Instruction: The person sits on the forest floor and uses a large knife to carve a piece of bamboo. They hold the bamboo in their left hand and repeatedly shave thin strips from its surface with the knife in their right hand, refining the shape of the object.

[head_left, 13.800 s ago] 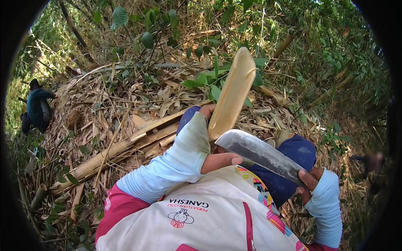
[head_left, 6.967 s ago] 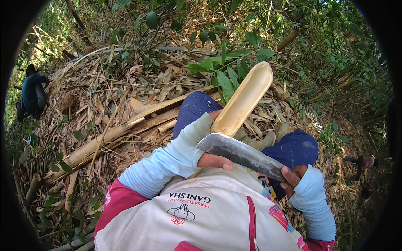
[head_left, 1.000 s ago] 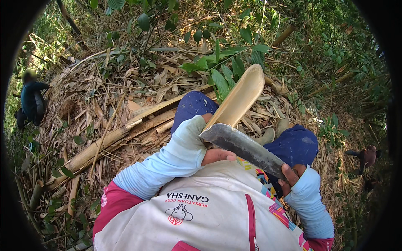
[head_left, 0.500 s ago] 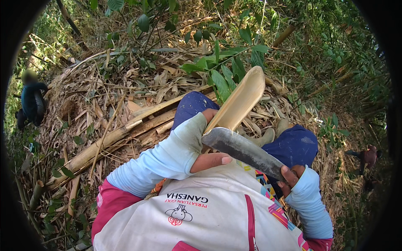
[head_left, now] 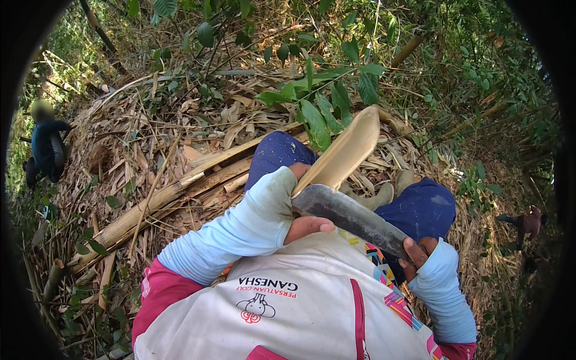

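Note:
A split half-length of bamboo (head_left: 343, 155), pale and hollow side up, slants away from me over my lap. My left hand (head_left: 303, 225) is closed round its near end, the thumb lying out along the near side and the other fingers mostly hidden. Across that near end lies the broad dark blade of a machete (head_left: 354, 217), its tip touching or nearly touching the bamboo. At the other end of the blade my right hand (head_left: 417, 255) grips the machete, its fingers pressed on the metal. The machete's handle is hidden in and behind that hand.
Long split bamboo poles (head_left: 180, 195) lie at the left on dry leaf litter. My bent knees (head_left: 420, 210) flank the work. A leafy green branch (head_left: 318, 114) hangs just beyond the bamboo. One person (head_left: 45, 147) is far left, another (head_left: 528, 223) far right.
The bamboo's far end has dropped slightly toward me, and my left hand has shifted a little with it. The machete and my right hand have barely moved.

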The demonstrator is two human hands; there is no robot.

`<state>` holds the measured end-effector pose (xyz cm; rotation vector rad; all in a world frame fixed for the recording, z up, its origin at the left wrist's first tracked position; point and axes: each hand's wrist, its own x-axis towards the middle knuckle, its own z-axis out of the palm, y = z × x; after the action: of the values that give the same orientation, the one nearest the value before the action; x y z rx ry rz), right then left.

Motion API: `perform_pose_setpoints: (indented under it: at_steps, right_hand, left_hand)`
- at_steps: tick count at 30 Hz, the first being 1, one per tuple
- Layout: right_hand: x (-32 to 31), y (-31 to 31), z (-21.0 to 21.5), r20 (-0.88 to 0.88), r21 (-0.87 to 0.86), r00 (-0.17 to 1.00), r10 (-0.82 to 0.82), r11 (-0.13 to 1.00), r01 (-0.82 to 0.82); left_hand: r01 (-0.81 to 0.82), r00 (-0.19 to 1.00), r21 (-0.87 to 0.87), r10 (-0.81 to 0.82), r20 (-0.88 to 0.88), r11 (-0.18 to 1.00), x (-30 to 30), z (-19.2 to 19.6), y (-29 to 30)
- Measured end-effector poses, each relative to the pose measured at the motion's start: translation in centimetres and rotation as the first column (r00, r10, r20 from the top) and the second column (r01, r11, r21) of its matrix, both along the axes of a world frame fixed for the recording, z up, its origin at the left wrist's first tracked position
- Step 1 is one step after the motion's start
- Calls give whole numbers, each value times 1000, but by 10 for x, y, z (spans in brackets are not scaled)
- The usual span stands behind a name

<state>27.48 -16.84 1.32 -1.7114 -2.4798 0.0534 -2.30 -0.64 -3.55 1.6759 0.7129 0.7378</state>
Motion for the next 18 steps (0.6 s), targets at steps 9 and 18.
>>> perform_pose_setpoints:
  at_steps: [9, 18]
  right_hand:
    - [-3, -3, -2, 23, 35, 999, -22, 999, 21]
    - [-7, -6, -10, -20, 84, 997, -77, 993, 78]
  left_hand:
    - [-65, 997, 41, 66, -31, 997, 2, -3, -1]
    - [-118, 993, -19, 118, 5, 993, 11, -15, 1]
